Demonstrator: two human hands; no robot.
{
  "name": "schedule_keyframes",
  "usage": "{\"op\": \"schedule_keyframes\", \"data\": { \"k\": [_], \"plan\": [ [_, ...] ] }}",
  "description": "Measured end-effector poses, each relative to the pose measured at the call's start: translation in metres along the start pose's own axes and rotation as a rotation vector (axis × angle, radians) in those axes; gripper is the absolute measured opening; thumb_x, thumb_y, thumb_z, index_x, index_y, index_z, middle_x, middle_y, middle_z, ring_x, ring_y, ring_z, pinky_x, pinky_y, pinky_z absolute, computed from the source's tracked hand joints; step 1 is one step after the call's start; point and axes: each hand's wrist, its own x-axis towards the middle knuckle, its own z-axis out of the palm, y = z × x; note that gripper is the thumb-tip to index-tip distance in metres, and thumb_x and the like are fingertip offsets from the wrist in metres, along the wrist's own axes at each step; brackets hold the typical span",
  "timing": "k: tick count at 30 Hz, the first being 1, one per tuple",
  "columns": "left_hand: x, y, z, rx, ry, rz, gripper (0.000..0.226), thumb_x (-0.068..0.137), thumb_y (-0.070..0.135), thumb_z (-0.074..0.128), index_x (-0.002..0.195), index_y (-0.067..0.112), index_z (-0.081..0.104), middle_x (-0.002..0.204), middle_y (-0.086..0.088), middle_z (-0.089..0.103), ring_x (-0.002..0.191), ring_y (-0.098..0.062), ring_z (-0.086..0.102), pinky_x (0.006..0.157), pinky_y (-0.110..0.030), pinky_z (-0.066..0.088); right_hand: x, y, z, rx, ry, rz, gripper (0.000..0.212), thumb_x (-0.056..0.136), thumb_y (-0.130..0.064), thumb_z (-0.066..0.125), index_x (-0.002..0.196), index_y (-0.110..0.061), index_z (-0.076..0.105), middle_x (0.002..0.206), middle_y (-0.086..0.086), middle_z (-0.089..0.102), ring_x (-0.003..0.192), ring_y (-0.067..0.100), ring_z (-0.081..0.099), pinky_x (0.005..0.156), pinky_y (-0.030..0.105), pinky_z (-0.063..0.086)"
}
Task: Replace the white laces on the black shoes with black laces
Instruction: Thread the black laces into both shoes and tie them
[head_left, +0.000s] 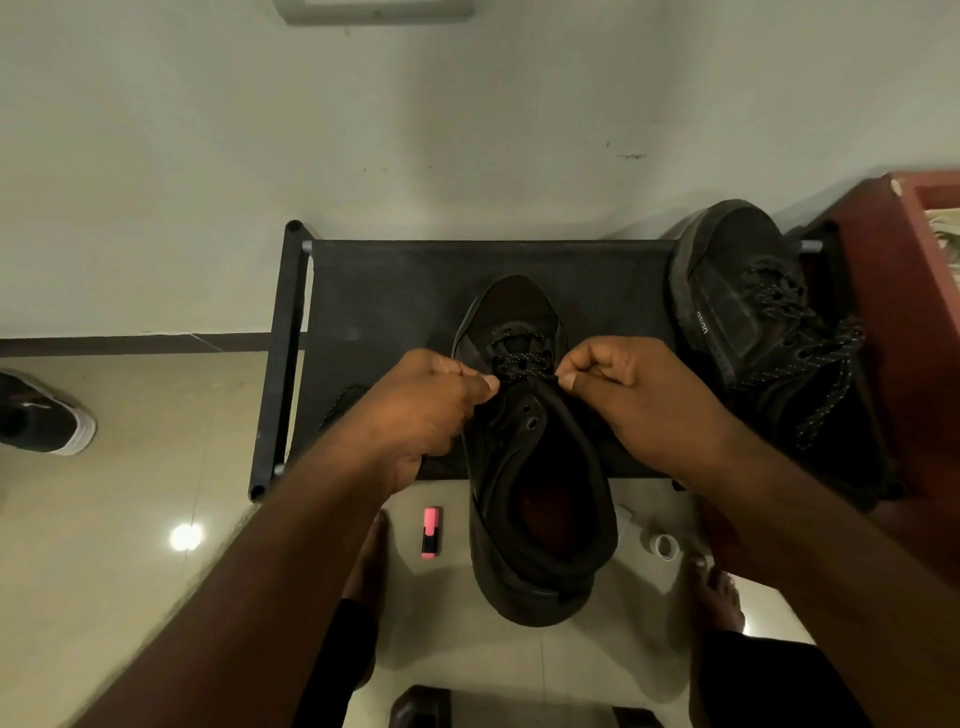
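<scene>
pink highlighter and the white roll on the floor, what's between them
In the head view, the heel of the black shoe, overhanging the rack, lies between pink highlighter and white roll.

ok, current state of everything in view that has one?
middle shoe: partly laced, upper eyelets empty
lace: black, crossed through the toe-end holes, untied
left hand: pinching lace
right hand: pinching lace
right shoe: laced black, ends loose
highlighter: lying on floor
</scene>
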Motion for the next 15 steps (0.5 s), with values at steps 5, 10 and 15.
{"op": "schedule_keyframes", "data": {
  "k": [5, 10, 15],
  "plan": [
    [-0.002, 0.0, 0.001, 0.015, 0.011, 0.041, 0.014, 0.095, 0.022, 0.063, 0.091, 0.011, 0.069, 0.052, 0.008, 0.05, 0.044, -0.001, 0.044, 0.046, -0.018, 0.035, -0.003, -0.001, 0.001, -0.041, 0.006, 0.011, 0.012, 0.098, -0.016, 0.061, 0.09, -0.014, 0.069, 0.076, 0.019, 0.069, 0.068, 0.035, 0.063, 0.067, 0.043, 0.053],
    [-0.018, 0.013, -0.01, -0.187, 0.067, 0.164, 0.007, 0.095, 0.016, 0.06, 0.093, 0.012, 0.065, 0.058, 0.003, 0.052, 0.05, -0.007, 0.043, 0.047, -0.02, 0.035, -0.011, -0.016, -0.018, 0.104, -0.005, 0.197, 0.013, 0.097, -0.025, 0.063, 0.095, -0.012, 0.066, 0.056, -0.001, 0.055, 0.045, 0.007, 0.044, 0.042, 0.022, 0.036],
    [-0.083, 0.031, -0.028, -0.53, 0.145, 0.344, 0.011, 0.097, 0.01, 0.054, 0.097, 0.014, 0.065, 0.07, 0.003, 0.065, 0.061, -0.008, 0.058, 0.062, -0.022, 0.051, -0.05, -0.066, -0.047, 0.422, 0.028, 0.088, 0.007, 0.099, -0.009, 0.058, 0.104, -0.009, 0.063, 0.067, 0.001, 0.062, 0.052, 0.013, 0.052, 0.052, 0.029, 0.041]
  ]
}}
